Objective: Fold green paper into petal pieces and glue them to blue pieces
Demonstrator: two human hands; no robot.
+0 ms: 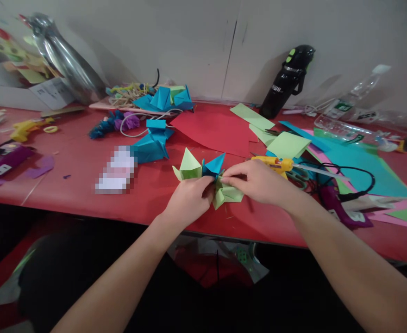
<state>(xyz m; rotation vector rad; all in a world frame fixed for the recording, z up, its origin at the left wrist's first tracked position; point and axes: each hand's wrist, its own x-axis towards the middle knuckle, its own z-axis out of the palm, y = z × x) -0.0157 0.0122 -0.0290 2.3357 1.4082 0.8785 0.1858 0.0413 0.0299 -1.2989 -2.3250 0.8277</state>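
Note:
A folded paper piece in light green and blue (pixel 191 165) is between my hands, just above the front part of the red table (pixel 147 192). My left hand (pixel 192 196) pinches it from the left, near its middle. From the right, the fingers of my right hand (pixel 248 178) are closed on a green fold of the same piece. Its pointed flaps stick out above and below my fingers, which hide its centre. Behind my right hand lies a yellow glue gun (pixel 272 163) with a clear glue stick in it.
Blue folded paper (pixel 153 143) and red paper (pixel 213 132) lie behind my hands. Coloured sheets (pixel 370 162) and a purple device with a black cable (pixel 342 208) are at right. A black bottle (pixel 286 81), plastic bottle (pixel 349 97) and metal jug (pixel 64 58) stand along the wall.

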